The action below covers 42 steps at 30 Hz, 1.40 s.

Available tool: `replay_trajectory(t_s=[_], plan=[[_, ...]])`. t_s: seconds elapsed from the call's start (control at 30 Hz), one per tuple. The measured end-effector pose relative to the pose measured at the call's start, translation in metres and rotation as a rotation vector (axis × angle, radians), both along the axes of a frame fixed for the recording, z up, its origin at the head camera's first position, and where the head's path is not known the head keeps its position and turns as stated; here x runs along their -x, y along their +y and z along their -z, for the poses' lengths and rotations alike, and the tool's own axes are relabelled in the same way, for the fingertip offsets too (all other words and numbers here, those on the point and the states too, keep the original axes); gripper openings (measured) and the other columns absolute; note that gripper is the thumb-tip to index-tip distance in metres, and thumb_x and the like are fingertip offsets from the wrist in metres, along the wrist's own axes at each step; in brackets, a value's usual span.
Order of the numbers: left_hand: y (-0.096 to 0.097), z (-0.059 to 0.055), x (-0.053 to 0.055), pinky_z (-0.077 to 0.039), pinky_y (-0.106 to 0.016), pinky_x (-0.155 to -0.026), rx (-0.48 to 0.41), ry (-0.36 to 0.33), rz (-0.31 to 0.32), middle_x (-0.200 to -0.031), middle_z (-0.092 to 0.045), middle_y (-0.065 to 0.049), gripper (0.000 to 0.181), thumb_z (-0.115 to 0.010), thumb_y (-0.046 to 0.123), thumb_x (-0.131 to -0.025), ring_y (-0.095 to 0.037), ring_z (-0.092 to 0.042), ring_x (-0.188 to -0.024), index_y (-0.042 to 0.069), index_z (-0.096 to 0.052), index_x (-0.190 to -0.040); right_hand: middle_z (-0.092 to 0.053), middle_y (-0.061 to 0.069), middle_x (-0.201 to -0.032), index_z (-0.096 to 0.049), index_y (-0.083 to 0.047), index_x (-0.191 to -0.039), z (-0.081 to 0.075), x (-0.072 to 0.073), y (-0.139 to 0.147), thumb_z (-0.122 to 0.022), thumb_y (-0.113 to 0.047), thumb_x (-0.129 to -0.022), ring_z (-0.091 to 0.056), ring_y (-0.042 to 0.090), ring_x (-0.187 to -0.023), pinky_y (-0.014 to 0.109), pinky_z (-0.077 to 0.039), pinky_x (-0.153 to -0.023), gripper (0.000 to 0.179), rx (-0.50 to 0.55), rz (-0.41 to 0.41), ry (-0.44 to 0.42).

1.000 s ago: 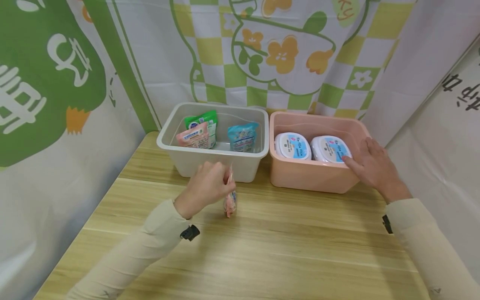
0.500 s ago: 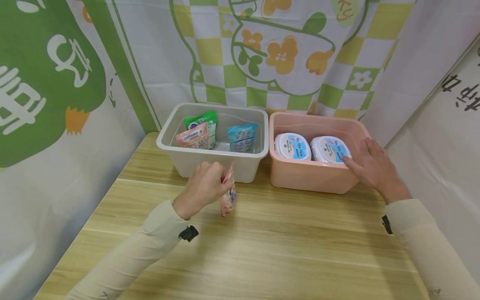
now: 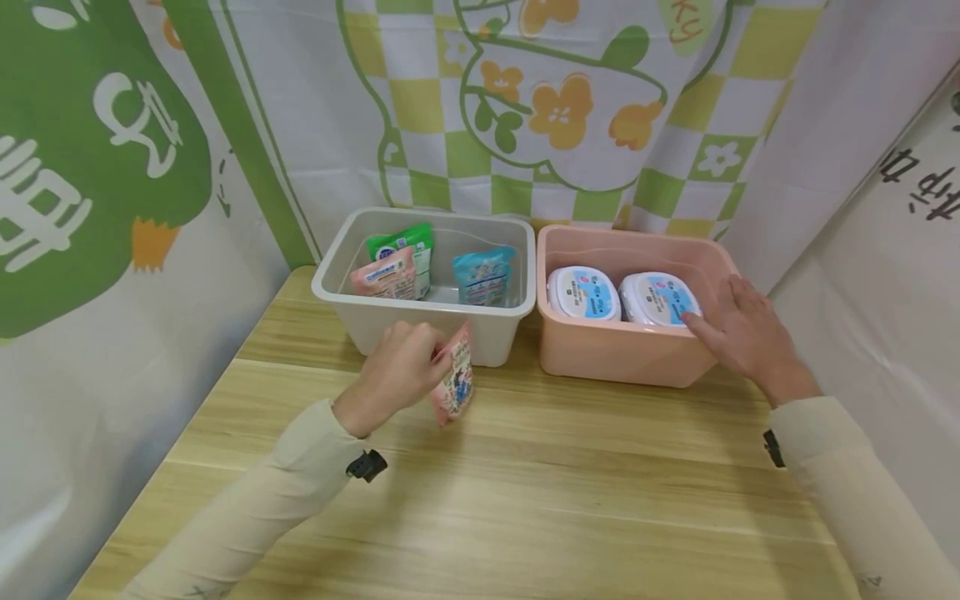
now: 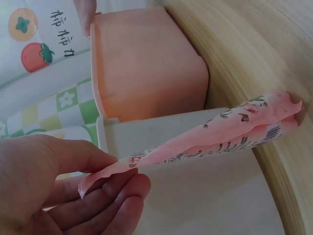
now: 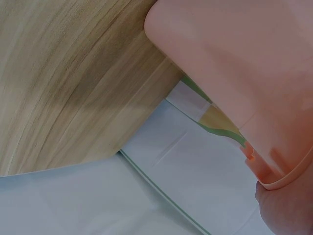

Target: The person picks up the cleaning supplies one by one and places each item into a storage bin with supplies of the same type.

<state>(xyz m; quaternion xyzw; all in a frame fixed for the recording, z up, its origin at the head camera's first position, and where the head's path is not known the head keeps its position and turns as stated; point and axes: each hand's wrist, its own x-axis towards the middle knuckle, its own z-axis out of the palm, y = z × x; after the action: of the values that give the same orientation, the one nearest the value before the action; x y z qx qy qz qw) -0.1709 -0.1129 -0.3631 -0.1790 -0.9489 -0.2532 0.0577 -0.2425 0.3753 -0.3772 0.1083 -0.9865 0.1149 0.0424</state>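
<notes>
My left hand (image 3: 397, 371) pinches the crimped top edge of a flat pink packet (image 3: 455, 387) with a printed front. The packet hangs just in front of the grey bin (image 3: 491, 335); in the left wrist view, thumb and fingers meet on one end of the packet (image 4: 220, 134). Whether its lower end touches the table, I cannot tell. On the right rim of the pink bin (image 3: 600, 354) rests my right hand (image 3: 750, 337), fingers straight, thumb over the front rim beside a white tub (image 3: 660, 298). Only part of that hand (image 5: 286, 208) shows in the right wrist view.
Inside the grey bin stand a green packet (image 3: 422, 243), a pink packet (image 3: 386, 275) and a blue packet (image 3: 483, 275). A second white tub (image 3: 583, 292) sits in the pink bin. Both bins stand side by side on the wooden table (image 3: 570, 500), against printed curtains (image 3: 450, 192).
The packet in my left hand has turned from edge-on so its printed front shows more, and the hand has shifted slightly left. My right hand stays on the pink bin.
</notes>
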Motion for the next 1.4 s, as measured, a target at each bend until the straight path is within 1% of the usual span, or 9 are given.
replay_trajectory(t_s=[0.33,0.63,0.73,0.8,0.97,1.03,1.13,1.27,1.4], plan=[[-0.007,-0.011,-0.001,-0.033,-0.023,-0.045,0.020,0.030,0.024,-0.056,-0.059,0.001,0.022,-0.071,0.007,-0.095,-0.008,-0.044,-0.048,0.006,-0.073,-0.073,-0.025,0.042,-0.158,-0.023,0.021,-0.152,0.000,0.002,0.000,-0.041,-0.059,-0.108,-0.021,0.061,-0.150,0.076,-0.018,-0.119,0.093,-0.010,-0.009,0.013],[-0.012,-0.021,-0.003,-0.042,-0.023,-0.047,0.024,0.042,0.044,-0.066,-0.071,-0.003,0.016,-0.074,0.007,-0.096,-0.010,-0.053,-0.052,0.003,-0.078,-0.082,-0.030,0.041,-0.153,-0.030,0.020,-0.144,0.003,0.003,0.000,-0.044,-0.058,-0.107,-0.029,0.060,-0.142,0.076,-0.022,-0.116,0.088,-0.009,-0.011,0.034],[-0.014,-0.025,-0.003,-0.041,-0.023,-0.046,0.027,0.057,0.053,-0.067,-0.071,-0.004,0.015,-0.074,0.008,-0.096,-0.010,-0.053,-0.052,0.003,-0.078,-0.083,-0.023,0.043,-0.161,-0.023,0.020,-0.152,0.003,0.003,-0.001,-0.042,-0.059,-0.107,-0.023,0.061,-0.148,0.076,-0.018,-0.119,0.093,-0.011,-0.003,0.016],[-0.015,-0.028,-0.003,-0.039,-0.023,-0.046,0.026,0.060,0.065,-0.065,-0.071,-0.003,0.016,-0.074,0.007,-0.097,-0.009,-0.052,-0.051,0.002,-0.078,-0.083,-0.022,0.043,-0.161,-0.022,0.019,-0.155,0.003,0.002,-0.001,-0.044,-0.059,-0.107,-0.025,0.063,-0.146,0.077,-0.020,-0.119,0.094,0.008,0.009,0.014],[-0.016,-0.038,-0.001,-0.037,-0.023,-0.046,0.014,0.063,0.090,-0.063,-0.071,-0.002,0.018,-0.074,0.009,-0.098,-0.010,-0.051,-0.052,0.002,-0.079,-0.082,-0.034,0.044,-0.150,-0.032,0.020,-0.147,0.003,0.001,0.000,-0.049,-0.055,-0.106,-0.038,0.065,-0.131,0.077,-0.031,-0.110,0.087,0.036,0.019,0.063],[-0.017,-0.043,0.000,-0.039,-0.024,-0.046,0.013,0.055,0.085,-0.066,-0.074,-0.004,0.017,-0.075,0.009,-0.098,-0.011,-0.054,-0.053,0.002,-0.081,-0.083,-0.029,0.045,-0.155,-0.027,0.020,-0.151,0.002,0.001,0.000,-0.047,-0.056,-0.107,-0.033,0.065,-0.138,0.077,-0.027,-0.114,0.091,0.017,0.015,0.043],[-0.018,-0.049,0.001,-0.049,-0.025,-0.049,0.019,0.038,0.076,-0.075,-0.078,-0.008,0.015,-0.075,0.011,-0.098,-0.013,-0.063,-0.058,0.001,-0.081,-0.089,-0.011,0.045,-0.166,-0.009,0.019,-0.160,-0.001,0.001,0.001,-0.040,-0.059,-0.108,-0.015,0.064,-0.152,0.077,-0.014,-0.122,0.099,-0.006,0.019,-0.022],[-0.019,-0.056,0.001,-0.056,-0.028,-0.056,0.037,0.050,0.075,-0.081,-0.080,-0.010,0.014,-0.076,0.011,-0.097,-0.016,-0.067,-0.064,0.000,-0.081,-0.090,-0.006,0.043,-0.168,-0.004,0.018,-0.161,-0.001,0.000,0.001,-0.037,-0.061,-0.108,-0.009,0.062,-0.155,0.077,-0.010,-0.123,0.100,-0.004,0.019,-0.048],[-0.021,-0.064,0.002,-0.052,-0.029,-0.056,0.064,0.088,0.085,-0.077,-0.078,-0.009,0.015,-0.077,0.010,-0.096,-0.017,-0.064,-0.065,0.001,-0.079,-0.084,-0.002,0.043,-0.169,-0.002,0.017,-0.161,0.000,0.001,0.002,-0.036,-0.062,-0.108,-0.006,0.061,-0.156,0.076,-0.008,-0.124,0.101,-0.010,0.022,-0.062]])
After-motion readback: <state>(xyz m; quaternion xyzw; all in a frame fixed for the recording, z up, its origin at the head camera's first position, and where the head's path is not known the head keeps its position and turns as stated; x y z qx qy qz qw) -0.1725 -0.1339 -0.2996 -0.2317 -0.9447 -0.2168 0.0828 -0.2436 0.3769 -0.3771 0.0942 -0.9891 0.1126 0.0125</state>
